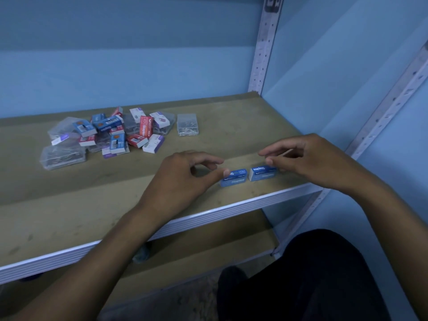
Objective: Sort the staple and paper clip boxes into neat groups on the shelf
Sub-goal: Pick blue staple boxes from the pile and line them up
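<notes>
Two blue staple boxes lie side by side near the front right of the shelf [231,140]: the left blue box [234,179] and the right blue box [262,174]. My left hand [183,179] rests on the shelf, its thumb tip touching the left box's left end while its fingers are loosely curled above. My right hand [310,161] hovers over the right box's far side with relaxed fingers; its thumb tip touches the box's top edge. A mixed pile of blue, red and white-purple boxes [120,133] and clear clip boxes lies at the back left.
A clear plastic clip box [187,124] stands apart to the right of the pile. White perforated uprights [262,54] frame the shelf's right side, and a white metal lip [243,205] runs along its front. A lower shelf [208,249] and my dark-clothed knee [319,269] are below.
</notes>
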### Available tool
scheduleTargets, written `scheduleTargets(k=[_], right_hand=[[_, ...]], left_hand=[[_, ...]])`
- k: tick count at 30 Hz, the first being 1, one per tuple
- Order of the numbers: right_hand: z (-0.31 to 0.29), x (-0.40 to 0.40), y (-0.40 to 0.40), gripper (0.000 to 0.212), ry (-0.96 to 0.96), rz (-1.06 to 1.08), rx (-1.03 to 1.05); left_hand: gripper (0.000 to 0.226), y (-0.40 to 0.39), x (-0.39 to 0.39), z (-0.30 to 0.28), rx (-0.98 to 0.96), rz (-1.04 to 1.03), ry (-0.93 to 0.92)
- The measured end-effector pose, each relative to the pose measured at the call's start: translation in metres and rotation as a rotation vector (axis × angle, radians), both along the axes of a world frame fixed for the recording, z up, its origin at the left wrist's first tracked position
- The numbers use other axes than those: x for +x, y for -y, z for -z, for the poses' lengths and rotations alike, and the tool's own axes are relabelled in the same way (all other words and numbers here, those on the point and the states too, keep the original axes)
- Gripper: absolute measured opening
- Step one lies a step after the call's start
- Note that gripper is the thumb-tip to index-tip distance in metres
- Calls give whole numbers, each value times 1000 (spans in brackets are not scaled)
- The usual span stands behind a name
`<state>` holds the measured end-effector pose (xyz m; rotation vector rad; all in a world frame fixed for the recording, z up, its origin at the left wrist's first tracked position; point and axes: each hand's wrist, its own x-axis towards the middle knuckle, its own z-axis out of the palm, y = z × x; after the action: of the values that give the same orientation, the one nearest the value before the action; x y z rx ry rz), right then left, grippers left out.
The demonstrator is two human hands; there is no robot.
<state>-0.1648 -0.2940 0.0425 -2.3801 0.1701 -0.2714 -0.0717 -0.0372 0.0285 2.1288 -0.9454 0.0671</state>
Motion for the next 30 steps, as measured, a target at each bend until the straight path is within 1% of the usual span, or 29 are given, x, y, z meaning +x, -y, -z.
scheduleTargets(k=[1, 2, 6, 8, 12, 16, 19, 21, 26, 28, 30], right_hand=[[-6, -3, -4, 14, 21, 27, -13], [-11, 0, -7, 13, 30, 15, 20], [-12, 1, -2, 13, 88, 21, -10], [-24, 46, -28, 13, 125, -38, -74], [-21, 46, -31, 16, 153, -54, -70], [-11, 48, -42, 23, 131, -65, -119], [1, 54, -49, 30, 126, -72, -115], [13, 58, -53, 32, 107, -82, -158], [40, 60, -61, 38, 77, -109, -222], [44, 67, -63, 41, 49, -94, -240], [45, 77, -68, 43, 62, -81, -262]], left_hand=[[29, -3, 5, -2, -8, 13, 24], [27, -9, 10, -7, -2, 16, 31], [19, -21, 12, -11, 73, 15, 126], [16, -60, 45, -14, 53, -104, 224], [17, -73, 56, 0, 160, -139, 301], [25, -76, 63, 16, 217, -199, 323], [31, -68, 64, 25, 209, -218, 354], [33, -61, 64, 34, 194, -211, 368], [32, -49, 60, 47, 156, -172, 384], [30, -46, 66, 48, 133, -187, 370], [27, -47, 76, 46, 157, -211, 342]])
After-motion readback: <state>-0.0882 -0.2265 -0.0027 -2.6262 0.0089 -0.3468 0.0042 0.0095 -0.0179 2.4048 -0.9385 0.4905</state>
